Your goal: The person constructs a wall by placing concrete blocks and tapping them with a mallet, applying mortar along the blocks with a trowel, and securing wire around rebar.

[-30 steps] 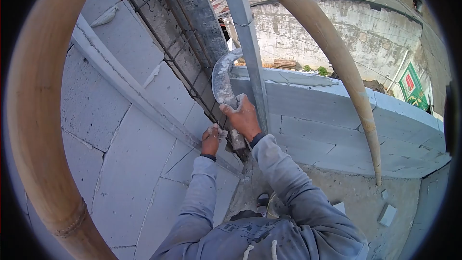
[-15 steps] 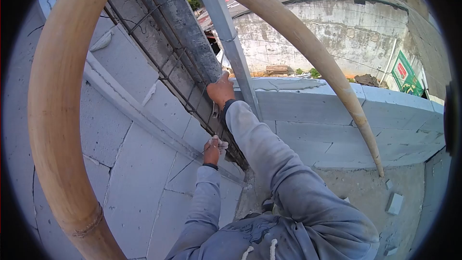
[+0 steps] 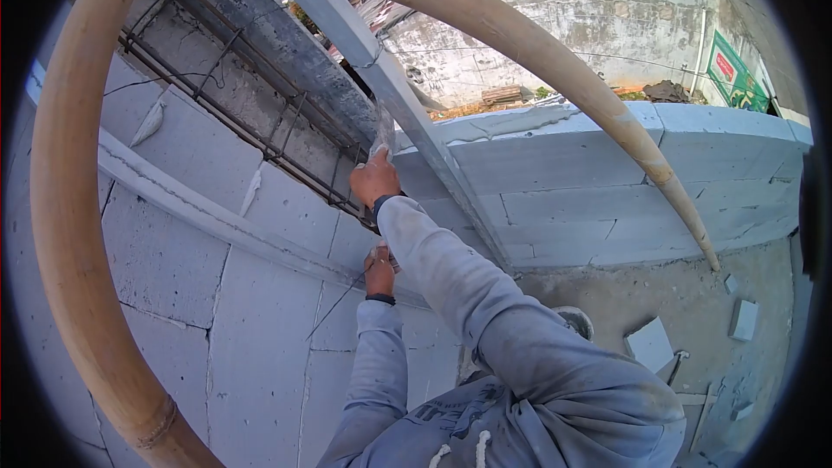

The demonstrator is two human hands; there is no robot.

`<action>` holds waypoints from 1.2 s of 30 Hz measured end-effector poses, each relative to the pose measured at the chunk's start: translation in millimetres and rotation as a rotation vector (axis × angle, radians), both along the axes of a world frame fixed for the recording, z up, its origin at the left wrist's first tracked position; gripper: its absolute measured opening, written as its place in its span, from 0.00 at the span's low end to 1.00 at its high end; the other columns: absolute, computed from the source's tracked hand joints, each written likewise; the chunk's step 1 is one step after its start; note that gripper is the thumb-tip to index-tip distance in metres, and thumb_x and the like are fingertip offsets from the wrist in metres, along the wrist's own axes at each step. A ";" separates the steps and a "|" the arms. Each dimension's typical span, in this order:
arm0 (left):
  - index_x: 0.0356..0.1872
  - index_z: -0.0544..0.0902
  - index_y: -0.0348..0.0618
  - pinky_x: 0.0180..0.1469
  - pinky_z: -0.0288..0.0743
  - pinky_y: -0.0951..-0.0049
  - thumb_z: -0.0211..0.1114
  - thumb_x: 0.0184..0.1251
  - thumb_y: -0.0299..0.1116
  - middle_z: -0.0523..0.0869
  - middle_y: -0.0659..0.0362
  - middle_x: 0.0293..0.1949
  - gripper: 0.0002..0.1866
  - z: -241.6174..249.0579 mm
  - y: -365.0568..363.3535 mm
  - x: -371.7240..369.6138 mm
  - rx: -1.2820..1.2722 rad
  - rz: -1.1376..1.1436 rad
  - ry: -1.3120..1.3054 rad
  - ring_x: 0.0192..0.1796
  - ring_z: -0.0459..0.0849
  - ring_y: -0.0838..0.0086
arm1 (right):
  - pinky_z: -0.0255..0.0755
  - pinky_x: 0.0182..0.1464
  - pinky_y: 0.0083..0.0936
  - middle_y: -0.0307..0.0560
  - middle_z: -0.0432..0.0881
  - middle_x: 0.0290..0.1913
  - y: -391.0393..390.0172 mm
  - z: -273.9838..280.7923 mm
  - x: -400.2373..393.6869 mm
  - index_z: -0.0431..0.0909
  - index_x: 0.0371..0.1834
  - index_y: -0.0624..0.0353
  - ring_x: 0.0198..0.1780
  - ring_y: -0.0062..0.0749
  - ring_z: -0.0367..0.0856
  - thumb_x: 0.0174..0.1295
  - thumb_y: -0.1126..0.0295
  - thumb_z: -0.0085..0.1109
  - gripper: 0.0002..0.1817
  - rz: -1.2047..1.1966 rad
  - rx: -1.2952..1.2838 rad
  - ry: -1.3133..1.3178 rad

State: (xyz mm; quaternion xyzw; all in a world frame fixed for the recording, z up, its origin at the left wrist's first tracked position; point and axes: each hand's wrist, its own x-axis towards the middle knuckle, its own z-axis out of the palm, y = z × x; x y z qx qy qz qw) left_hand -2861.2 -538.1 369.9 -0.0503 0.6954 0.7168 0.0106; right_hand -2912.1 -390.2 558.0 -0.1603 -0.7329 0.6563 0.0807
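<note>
My right hand (image 3: 375,178) is closed at the steel rebar cage (image 3: 276,152), beside the upright metal bar. A grey, flat-looking piece (image 3: 383,128) sticks up above its fingers; I cannot make out what it is. Lower down, my left hand (image 3: 380,270) is pinched in front of the pale block wall (image 3: 260,295). From its fingers a thin dark wire (image 3: 334,308) runs down and left across the blocks. My right hand and sleeve partly hide the lower end of the cage.
A bent bamboo pole (image 3: 555,61) arches across close to me, with another bamboo length (image 3: 65,208) at left. A metal bar (image 3: 407,104) slants past my right hand. A low block wall (image 3: 555,173) stands at right. Loose block pieces (image 3: 650,345) lie on the floor.
My view has shifted, bringing more of the floor into sight. My right hand sits lower along the rebar cage, closer to my left hand. The wire below my left hand shows more clearly.
</note>
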 end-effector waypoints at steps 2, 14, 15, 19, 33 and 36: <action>0.37 0.78 0.41 0.32 0.73 0.76 0.51 0.69 0.46 0.81 0.62 0.30 0.17 -3.1 -2.2 1.0 -0.170 0.014 0.087 0.30 0.78 0.78 | 0.66 0.57 0.40 0.74 0.72 0.51 -2.4 9.2 0.9 0.50 0.66 0.69 0.54 0.61 0.72 0.58 0.64 0.48 0.34 -0.024 -0.038 0.057; 0.33 0.77 0.44 0.27 0.75 0.77 0.52 0.69 0.45 0.80 0.63 0.27 0.15 18.8 8.5 12.7 -0.272 0.047 0.082 0.27 0.79 0.78 | 0.66 0.56 0.42 0.76 0.72 0.49 6.8 11.1 -20.5 0.51 0.62 0.74 0.52 0.64 0.73 0.65 0.61 0.40 0.30 0.025 -0.083 0.100; 0.32 0.77 0.44 0.28 0.75 0.77 0.52 0.69 0.45 0.80 0.63 0.26 0.15 8.1 0.1 5.9 -0.369 -0.005 0.198 0.27 0.79 0.77 | 0.66 0.56 0.42 0.75 0.73 0.50 8.7 23.9 -9.7 0.52 0.62 0.73 0.52 0.63 0.73 0.65 0.61 0.40 0.29 -0.017 -0.084 0.162; 0.29 0.75 0.45 0.28 0.76 0.77 0.51 0.69 0.45 0.80 0.62 0.26 0.16 63.0 30.0 34.2 -0.275 0.144 -0.019 0.27 0.79 0.77 | 0.64 0.58 0.42 0.74 0.72 0.51 6.0 6.7 -19.9 0.53 0.62 0.72 0.54 0.62 0.72 0.64 0.60 0.41 0.29 -0.076 -0.133 0.191; 0.31 0.72 0.47 0.37 0.72 0.73 0.48 0.70 0.44 0.80 0.59 0.32 0.13 86.1 37.4 30.7 0.225 0.245 0.040 0.33 0.78 0.72 | 0.63 0.59 0.42 0.75 0.71 0.52 11.3 -12.7 -24.3 0.52 0.64 0.72 0.56 0.61 0.71 0.66 0.57 0.39 0.31 0.012 -0.117 0.065; 0.31 0.71 0.46 0.41 0.71 0.73 0.48 0.71 0.45 0.80 0.58 0.33 0.14 106.7 44.5 26.8 0.319 0.249 0.146 0.35 0.78 0.72 | 0.63 0.58 0.43 0.78 0.71 0.51 7.0 -2.4 -14.0 0.53 0.64 0.74 0.55 0.65 0.70 0.66 0.57 0.39 0.32 -0.006 -0.092 0.103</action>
